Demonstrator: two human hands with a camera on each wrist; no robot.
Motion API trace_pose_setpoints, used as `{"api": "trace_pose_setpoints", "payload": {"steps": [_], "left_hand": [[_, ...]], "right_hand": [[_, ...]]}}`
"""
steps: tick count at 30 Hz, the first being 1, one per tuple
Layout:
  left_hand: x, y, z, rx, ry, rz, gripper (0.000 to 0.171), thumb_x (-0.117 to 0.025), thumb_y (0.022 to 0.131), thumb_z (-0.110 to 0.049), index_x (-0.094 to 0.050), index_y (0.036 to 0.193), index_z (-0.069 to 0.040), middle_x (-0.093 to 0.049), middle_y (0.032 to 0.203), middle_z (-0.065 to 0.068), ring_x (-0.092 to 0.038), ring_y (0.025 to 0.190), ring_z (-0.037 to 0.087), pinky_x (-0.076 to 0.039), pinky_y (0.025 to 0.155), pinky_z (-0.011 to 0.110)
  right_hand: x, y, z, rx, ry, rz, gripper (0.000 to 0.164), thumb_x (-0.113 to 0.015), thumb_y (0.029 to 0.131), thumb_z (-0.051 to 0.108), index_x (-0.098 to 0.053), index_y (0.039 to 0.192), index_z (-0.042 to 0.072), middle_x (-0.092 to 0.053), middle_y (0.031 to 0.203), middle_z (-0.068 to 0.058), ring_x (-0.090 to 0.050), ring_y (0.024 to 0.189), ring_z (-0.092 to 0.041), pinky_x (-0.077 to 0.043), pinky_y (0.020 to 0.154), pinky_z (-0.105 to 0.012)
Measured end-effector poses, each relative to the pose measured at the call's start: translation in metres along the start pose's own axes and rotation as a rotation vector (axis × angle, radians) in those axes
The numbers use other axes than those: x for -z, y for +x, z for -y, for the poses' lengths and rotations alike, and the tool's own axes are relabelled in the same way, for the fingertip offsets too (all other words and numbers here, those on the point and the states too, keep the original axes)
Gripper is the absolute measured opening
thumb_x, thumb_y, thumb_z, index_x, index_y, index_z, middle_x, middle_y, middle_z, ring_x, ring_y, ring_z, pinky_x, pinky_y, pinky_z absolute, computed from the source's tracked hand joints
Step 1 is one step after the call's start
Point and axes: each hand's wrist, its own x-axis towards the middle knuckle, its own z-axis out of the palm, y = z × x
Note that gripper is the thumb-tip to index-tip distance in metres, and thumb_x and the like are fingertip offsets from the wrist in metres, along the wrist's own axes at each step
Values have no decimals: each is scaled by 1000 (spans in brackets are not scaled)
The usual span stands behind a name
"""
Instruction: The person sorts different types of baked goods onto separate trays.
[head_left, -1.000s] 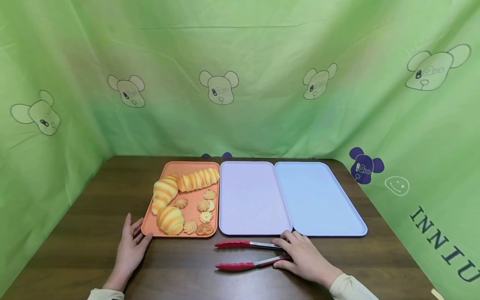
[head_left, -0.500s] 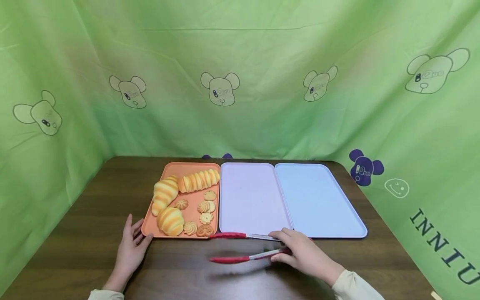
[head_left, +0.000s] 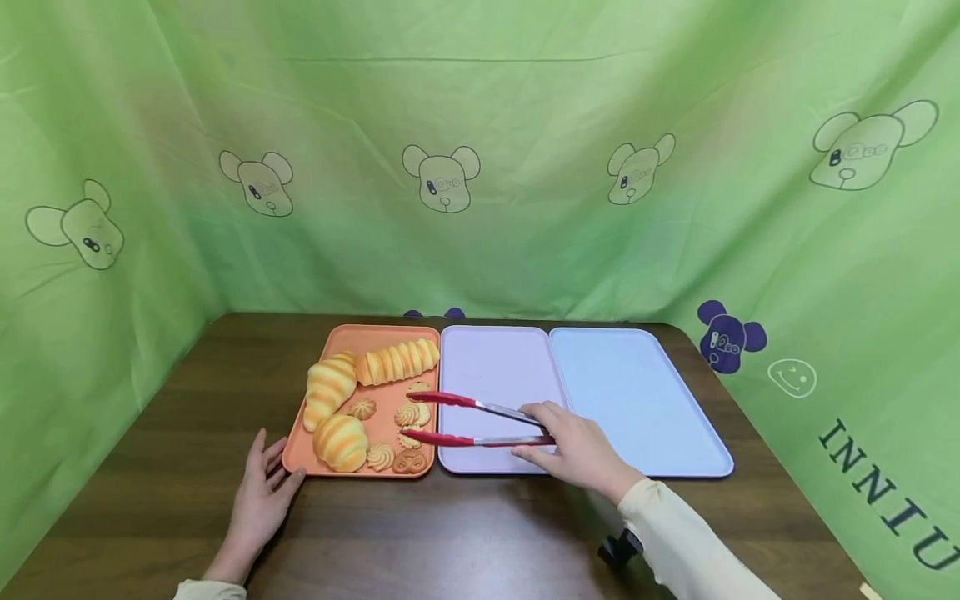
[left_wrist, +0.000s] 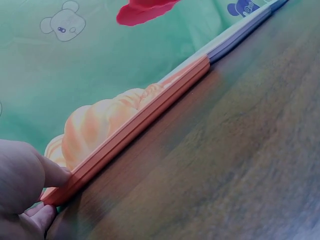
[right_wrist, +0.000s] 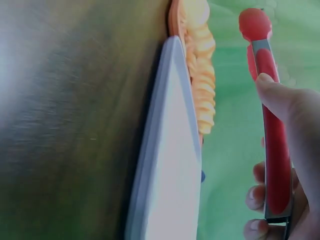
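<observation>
My left hand (head_left: 262,500) holds the near left corner of an orange tray (head_left: 386,407), thumb at the rim and fingers along the side. On that tray lie a round bread roll (head_left: 341,442), a croissant-shaped bread (head_left: 330,387), a long ridged bread (head_left: 397,361) and several cookies (head_left: 381,455). In my right hand (head_left: 577,446) is a pair of tongs (right_wrist: 274,140) with red tips and grips, raised above the table. Their spread tips overlap the cookies along the tray's right side in the head view, hiding some of them.
A lilac tray (head_left: 495,358) stands beside the orange one, then a light blue tray (head_left: 637,400) to its right. All sit on a dark wooden table (head_left: 360,542). Green printed curtain (head_left: 525,250) hangs behind and at both sides.
My right hand has lifted the tongs off the table and moved them forward and left, over the lilac tray to the orange tray's right side. My left hand stays put.
</observation>
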Motion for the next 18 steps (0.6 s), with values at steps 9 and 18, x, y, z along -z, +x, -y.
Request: {"api": "trace_pose_setpoints", "payload": {"steps": [9,18], "left_hand": [[-1,0,1,4,4,-3,84,-58,95,10,3,152,13,-34,144,41,-37,132,52,-29,84,-6],[1,1,2,13,5,13,84,-58,95,9,4,152,13,-33,145,41,-36,133,52,-29,83,-6]], "right_hand": [[-13,34,-14,-147,-12,-31,49,-78,83,45,-64,118,13,-66,93,-2,-56,72,-14,-50,59,-38],[-23,62,-36,-289,-50,20,54,-76,82,52,-64,120,16,-66,93,-6,-62,77,-24,-51,59,-44]]}}
